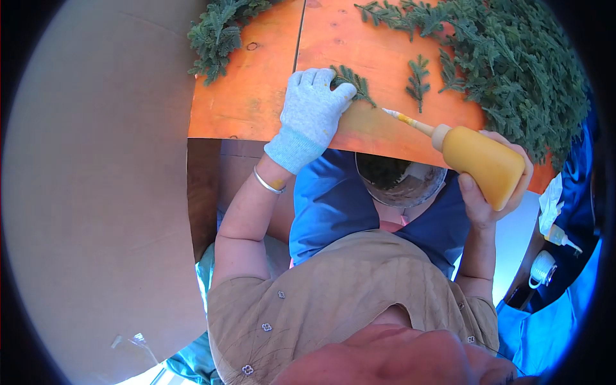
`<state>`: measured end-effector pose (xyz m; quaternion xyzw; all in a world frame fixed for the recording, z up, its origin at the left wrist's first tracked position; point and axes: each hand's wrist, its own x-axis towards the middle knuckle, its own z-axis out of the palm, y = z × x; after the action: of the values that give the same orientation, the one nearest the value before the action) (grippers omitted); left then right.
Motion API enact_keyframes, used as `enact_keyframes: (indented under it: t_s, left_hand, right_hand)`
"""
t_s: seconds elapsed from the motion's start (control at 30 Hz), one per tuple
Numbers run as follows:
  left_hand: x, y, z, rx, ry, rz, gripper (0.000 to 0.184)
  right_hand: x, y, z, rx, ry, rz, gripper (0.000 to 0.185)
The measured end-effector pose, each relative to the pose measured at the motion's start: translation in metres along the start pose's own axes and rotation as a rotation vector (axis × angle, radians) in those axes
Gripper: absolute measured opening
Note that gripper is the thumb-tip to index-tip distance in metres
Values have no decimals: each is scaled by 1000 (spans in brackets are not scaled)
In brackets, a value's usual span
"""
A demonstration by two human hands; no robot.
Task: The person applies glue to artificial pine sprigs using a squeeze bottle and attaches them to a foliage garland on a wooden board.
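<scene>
My left hand, in a pale grey-blue knit glove, rests on the orange board with its fingers curled. Between its thumb and index finger lies a small green artificial fir sprig, its thin lower end pointing right. My bare right hand is wrapped around a yellow squeeze glue bottle, held tilted. The bottle's pale, yellow-smeared nozzle tip is just right of the sprig's lower end, with a small gap. Another loose sprig lies on the board farther right.
A large heap of green sprigs covers the right of the orange board. A smaller bunch sits at its far left corner. Below the board's edge is a round container. A white cup and small bottle are at right.
</scene>
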<state>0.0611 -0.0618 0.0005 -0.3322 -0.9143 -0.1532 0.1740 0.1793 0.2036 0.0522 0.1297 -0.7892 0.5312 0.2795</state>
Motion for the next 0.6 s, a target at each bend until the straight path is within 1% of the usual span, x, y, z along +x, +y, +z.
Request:
enact_keyframes:
  t_s: [0.13,0.2,0.23,0.27,0.3,0.37,0.43,0.5,0.53,0.57,0.6]
  left_hand:
    - [5,1,2,38,54,73,16]
    - [-4,18,-14,31,120,78,15]
    - [-12,35,-27,2,103,78,16]
    - [-26,55,-41,-30,78,79,17]
    - [-39,73,-40,-50,22,88,19]
    - [-57,109,-24,-144,-121,108,24]
    - [-56,131,-11,-235,-299,158,29]
    - [-40,124,-16,-226,-189,241,34]
    - [-24,114,-17,-204,-95,231,36]
    - [-3,102,-16,-191,81,228,39]
    - [19,86,-5,-156,184,230,39]
  right_hand:
    - [-18,-11,-28,3,145,74,74]
    - [-33,-14,-51,-36,175,95,74]
    - [-40,-15,-63,-56,193,104,74]
    - [-47,-18,-75,-51,204,92,73]
    - [-55,-20,-85,-52,219,100,73]
    - [-67,-21,-99,-46,241,109,73]
    - [-72,-19,-106,-63,275,116,72]
    - [-80,-13,-112,-78,318,134,73]
    - [-81,-12,-115,-81,311,138,73]
    - [-83,-12,-118,-84,301,142,72]
    - [-83,-11,-121,-86,291,143,72]
